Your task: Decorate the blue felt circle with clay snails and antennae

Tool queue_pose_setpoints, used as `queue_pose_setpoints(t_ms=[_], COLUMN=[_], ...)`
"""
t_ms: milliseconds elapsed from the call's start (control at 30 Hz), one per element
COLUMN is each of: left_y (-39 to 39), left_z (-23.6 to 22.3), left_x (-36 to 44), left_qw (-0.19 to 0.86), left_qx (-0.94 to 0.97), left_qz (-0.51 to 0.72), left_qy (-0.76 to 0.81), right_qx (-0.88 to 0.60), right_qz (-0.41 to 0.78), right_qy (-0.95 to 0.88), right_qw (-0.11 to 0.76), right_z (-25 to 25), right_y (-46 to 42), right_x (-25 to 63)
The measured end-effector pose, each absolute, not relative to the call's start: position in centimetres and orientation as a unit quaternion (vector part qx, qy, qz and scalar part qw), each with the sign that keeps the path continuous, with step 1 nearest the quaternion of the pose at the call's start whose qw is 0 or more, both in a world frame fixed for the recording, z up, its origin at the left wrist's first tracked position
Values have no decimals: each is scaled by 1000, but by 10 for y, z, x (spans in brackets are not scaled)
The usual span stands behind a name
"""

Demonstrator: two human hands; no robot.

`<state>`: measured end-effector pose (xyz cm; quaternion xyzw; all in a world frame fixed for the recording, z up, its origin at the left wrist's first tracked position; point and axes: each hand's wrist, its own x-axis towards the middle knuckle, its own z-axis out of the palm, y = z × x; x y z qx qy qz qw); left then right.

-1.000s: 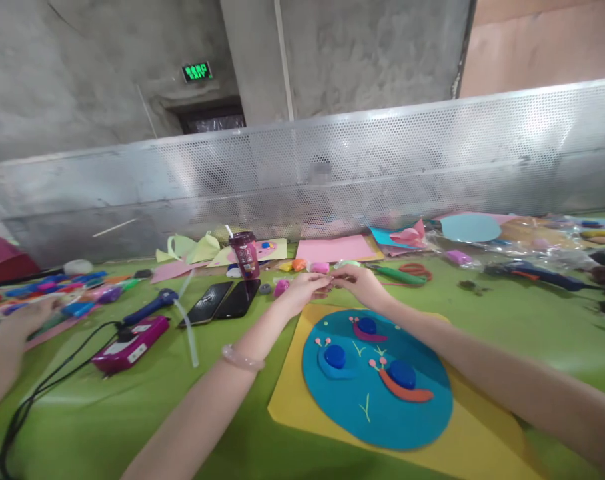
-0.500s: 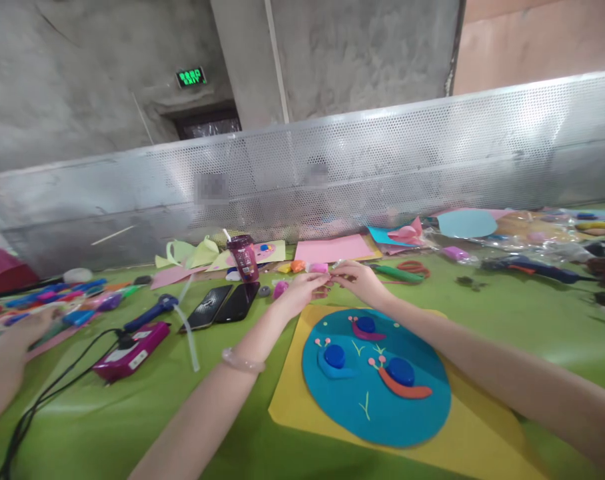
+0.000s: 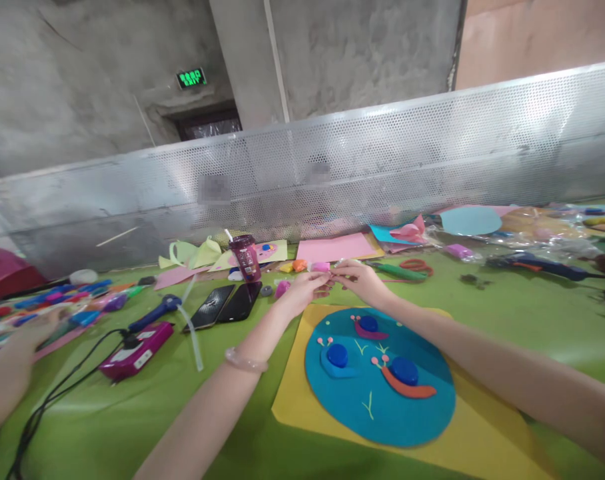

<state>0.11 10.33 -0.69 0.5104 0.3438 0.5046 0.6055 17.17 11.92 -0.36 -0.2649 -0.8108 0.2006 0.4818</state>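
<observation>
My left hand (image 3: 305, 291) and my right hand (image 3: 360, 280) meet fingertip to fingertip beyond the far edge of a blue paper disc (image 3: 332, 413). Both are closed in a pinch; whatever sits between the fingers is too small to make out. The disc lies on a yellow sheet (image 3: 292, 393) and carries three snails with blue cap shells: an orange one (image 3: 407, 387), a light blue one (image 3: 337, 360) and a purple one (image 3: 370, 328). Thin green grass strokes are set among them. Just behind my fingers is a pink lump (image 3: 318, 267), perhaps modelling clay.
Left of my arm lie a purple power strip (image 3: 137, 350), a blue glue gun (image 3: 155, 313), two phones (image 3: 240, 301) and a lidded cup (image 3: 245, 257). Another person's hand (image 3: 37, 330) reaches in at far left. Scissors (image 3: 416, 268) and pink paper (image 3: 335, 248) lie behind.
The view has shifted slightly, moving the table things a little to the right. My hands keep the same pinch, almost unmoved.
</observation>
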Motion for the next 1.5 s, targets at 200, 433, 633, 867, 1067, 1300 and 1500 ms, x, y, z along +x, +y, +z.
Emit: queue_pose_setpoints(t_ms=[200,433,633,867,1067,1300,1500], left_y=[104,103,104,105,102,101,100], left_z=[-7,-5,-7,-8,-6,-4,-2], left_x=[0,1,0,-1,0,1,2], left_qw=[604,603,591,593,595,592,590], left_qx=[518,517,536,541,543,530,523], left_qz=[506,501,491,487,481,494,499], left_qy=[333,345,348,345,347,352,359], right_qx=[-269,-256,-262,-272,-279,-268,-262], right_qz=[226,294,290,252,236,247,276], right_qy=[-801,-790,-789,-798,-798,-804,-800], right_qw=[484,474,474,475,479,469,463], right_z=[-3,0,2,4,4,5,5], right_y=[118,117,114,111,112,112,114], right_x=[170,171,171,172,173,174,174])
